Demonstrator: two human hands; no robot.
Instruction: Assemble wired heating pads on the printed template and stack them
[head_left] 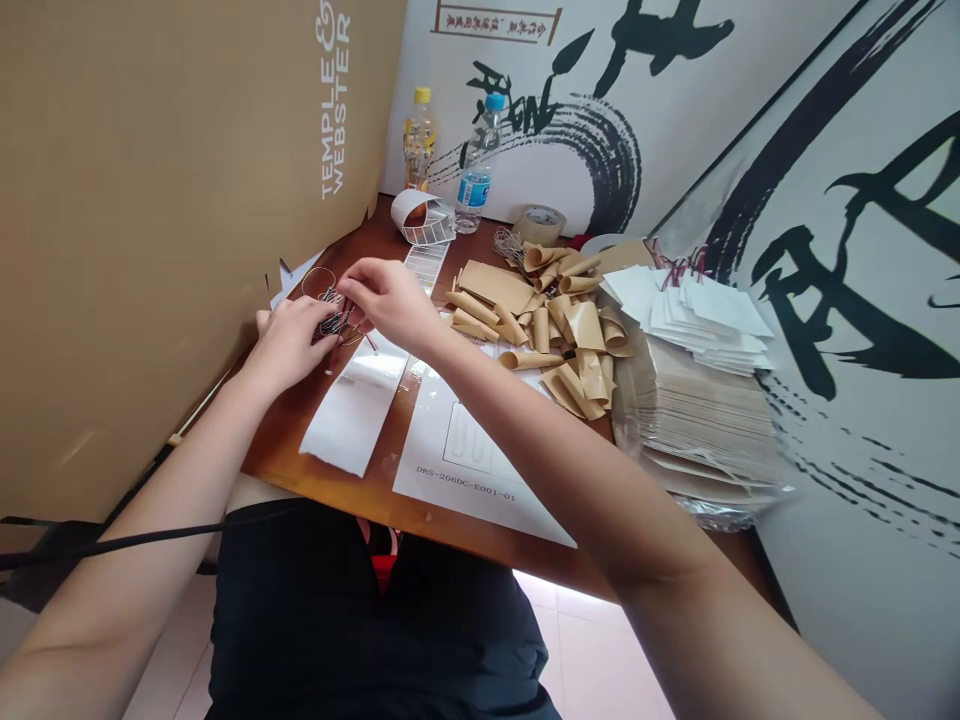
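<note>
Wire loops, thin and dark [334,318], sit pinched between the closed fingertips of the left hand [289,345] and right hand [394,300], above the brown wooden tabletop [292,450]; a hard tug could knot them or snag the curled tan paper strips [581,325].

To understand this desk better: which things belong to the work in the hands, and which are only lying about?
Probably in the work: left hand, right hand, wires, brown paper curls, white tags.

Probably lying about: water bottle, yellow-capped bottle, tape roll, cardboard box.
</note>
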